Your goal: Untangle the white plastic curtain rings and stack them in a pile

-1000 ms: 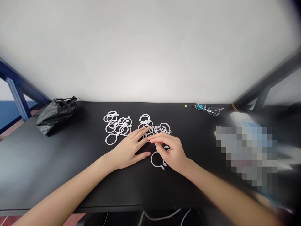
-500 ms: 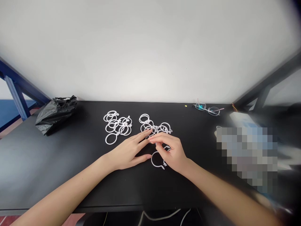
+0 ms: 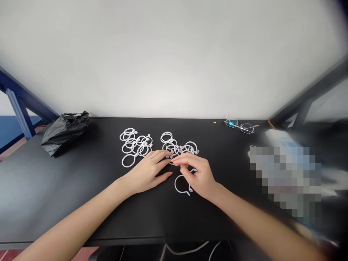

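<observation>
A pale wall (image 3: pixel 174 61) fills the back, and against it stands a black table (image 3: pixel 114 217). At the right end lies a white and blue object (image 3: pixel 277 137), most of it lost under a pixelated patch. Both hands reach in from the near edge. The left hand (image 3: pixel 149 169) lies palm down, its fingers loosely spread and wrapped around nothing, the thumb held apart below them. The right hand (image 3: pixel 198 173) is bent in from the other side, its fingers curved and the thumb tucked beneath; whether they pinch a ring cannot be told. The fingertips of the two hands nearly meet. A crumpled black plastic bag (image 3: pixel 66 133) sits at the far left. White rings with small clasps lie in two groups: the left cluster (image 3: pixel 138 143) is just beyond and to the left of the left hand's knuckles, while the right cluster (image 3: pixel 178 148) lies directly ahead of both hands' fingertips, its near rings partly covered by them. Wire-framed glasses (image 3: pixel 239 127) rest near the wall, well apart from the hands. One opened ring (image 3: pixel 175 183) lies closer to the person, just below the right thumb. Near the glasses is a tiny yellow fleck (image 3: pixel 214 122).
</observation>
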Tool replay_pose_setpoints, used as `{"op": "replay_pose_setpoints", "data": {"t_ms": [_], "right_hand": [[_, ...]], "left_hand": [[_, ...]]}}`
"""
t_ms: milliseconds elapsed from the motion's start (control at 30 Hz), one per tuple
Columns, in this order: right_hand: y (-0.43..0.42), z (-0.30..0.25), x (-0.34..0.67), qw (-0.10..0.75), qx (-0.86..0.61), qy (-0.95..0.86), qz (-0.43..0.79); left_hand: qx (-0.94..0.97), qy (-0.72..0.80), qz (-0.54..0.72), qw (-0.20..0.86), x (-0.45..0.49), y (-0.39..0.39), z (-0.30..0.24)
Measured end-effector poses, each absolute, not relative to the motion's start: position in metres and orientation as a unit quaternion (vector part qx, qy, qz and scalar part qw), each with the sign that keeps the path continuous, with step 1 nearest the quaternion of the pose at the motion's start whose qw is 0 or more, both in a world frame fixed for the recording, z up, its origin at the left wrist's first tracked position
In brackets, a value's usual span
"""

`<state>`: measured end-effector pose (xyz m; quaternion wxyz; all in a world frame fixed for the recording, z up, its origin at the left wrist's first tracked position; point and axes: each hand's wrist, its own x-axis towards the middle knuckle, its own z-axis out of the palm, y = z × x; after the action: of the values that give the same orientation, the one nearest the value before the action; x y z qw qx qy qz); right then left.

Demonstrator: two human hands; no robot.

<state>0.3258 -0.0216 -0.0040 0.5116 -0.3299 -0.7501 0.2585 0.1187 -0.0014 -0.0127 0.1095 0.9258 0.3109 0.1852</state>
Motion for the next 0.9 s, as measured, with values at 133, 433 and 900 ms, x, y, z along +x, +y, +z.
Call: {"op": "replay_pose_setpoints", "data": {"t_ms": [133,433,900], "right_hand": [[-0.0215,-0.004,0.3258,0.515,-0.329,-0.75,0.253],[-0.0218,-0.0029,0.3262,0.524,-0.32,-0.749,0.25],[-0.0218,-0.0024,0.3263,0.535,-0.333,-0.738,0.242]], "left_hand": [[0.925,0.301,0.195,0.127,0.1193,-0.0023,-0.0118],[0.916,0.261,0.285,0.104,0.1194,-0.0059,-0.0074],[0.851,0.288,0.335,0.284,0.1212,-0.0094,-0.0043]]}}
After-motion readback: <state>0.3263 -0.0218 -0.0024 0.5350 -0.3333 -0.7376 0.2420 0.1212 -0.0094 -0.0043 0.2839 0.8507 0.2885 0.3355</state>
